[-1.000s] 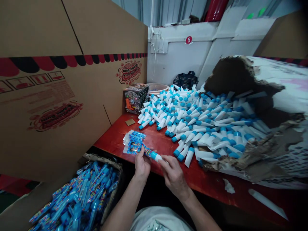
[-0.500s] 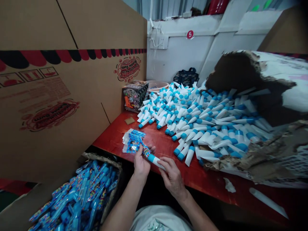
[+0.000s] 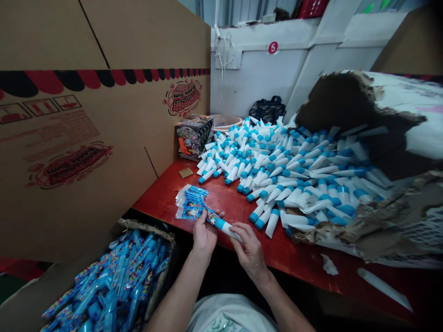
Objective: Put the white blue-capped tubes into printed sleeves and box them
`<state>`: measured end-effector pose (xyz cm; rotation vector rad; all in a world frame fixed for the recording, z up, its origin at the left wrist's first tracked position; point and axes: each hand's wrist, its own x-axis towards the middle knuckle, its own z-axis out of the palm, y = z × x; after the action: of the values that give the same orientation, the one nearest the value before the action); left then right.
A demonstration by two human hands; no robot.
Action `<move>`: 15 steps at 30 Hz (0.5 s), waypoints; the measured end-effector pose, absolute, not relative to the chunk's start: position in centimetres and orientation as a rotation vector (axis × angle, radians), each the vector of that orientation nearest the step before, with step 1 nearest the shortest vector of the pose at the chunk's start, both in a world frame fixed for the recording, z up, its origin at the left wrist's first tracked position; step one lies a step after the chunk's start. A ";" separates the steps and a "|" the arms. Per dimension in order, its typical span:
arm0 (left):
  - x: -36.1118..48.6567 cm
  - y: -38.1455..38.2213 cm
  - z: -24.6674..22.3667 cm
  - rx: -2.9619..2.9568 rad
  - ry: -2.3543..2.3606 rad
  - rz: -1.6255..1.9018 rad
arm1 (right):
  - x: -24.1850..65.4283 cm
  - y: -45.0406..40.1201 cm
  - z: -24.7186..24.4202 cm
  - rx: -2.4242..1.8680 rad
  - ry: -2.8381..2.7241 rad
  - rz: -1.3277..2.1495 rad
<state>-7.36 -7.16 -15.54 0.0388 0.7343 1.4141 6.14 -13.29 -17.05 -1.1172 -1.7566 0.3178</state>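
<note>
My left hand [image 3: 205,233] is closed on a blue printed plastic sleeve [image 3: 211,216] with a colourful pattern. Between thumb and fingers of my right hand [image 3: 247,246] is a white tube with a blue cap [image 3: 224,226], cap end toward my left hand. The cap meets the sleeve's near end; whether it is inside I cannot tell. Just beyond my left hand, a fanned stack of blue printed sleeves [image 3: 194,196] lies on the red table [image 3: 230,203]. A large heap of white tubes with blue caps [image 3: 277,161] spreads across the table's far and right side.
A torn carton [image 3: 391,230] lies open at right, tubes spilling out. At lower left, a box [image 3: 169,237] holds many blue wrapped tubes [image 3: 114,281]. A big cardboard carton [image 3: 131,124] walls the left. A loose white tube [image 3: 384,288] and paper scrap [image 3: 328,265] lie near the front edge.
The capped tube and my right hand have shifted slightly right. My left hand keeps its grip on the printed sleeve; the heap and stack look the same.
</note>
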 end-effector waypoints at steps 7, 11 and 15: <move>-7.3 -7.2 -15.5 0.047 0.710 1.382 | 6.0 -13.4 -17.1 -1.134 -1.687 0.386; -7.2 -7.4 -15.6 0.059 0.718 1.372 | 6.2 -13.2 -17.2 -1.132 -1.628 0.421; -6.9 -7.6 -15.4 0.063 0.718 1.379 | 6.2 -13.1 -17.4 -1.140 -1.612 0.436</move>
<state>-6.95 -7.65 -15.36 0.0633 0.7183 1.3790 6.25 -13.07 -17.40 -1.1397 -1.6122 0.4358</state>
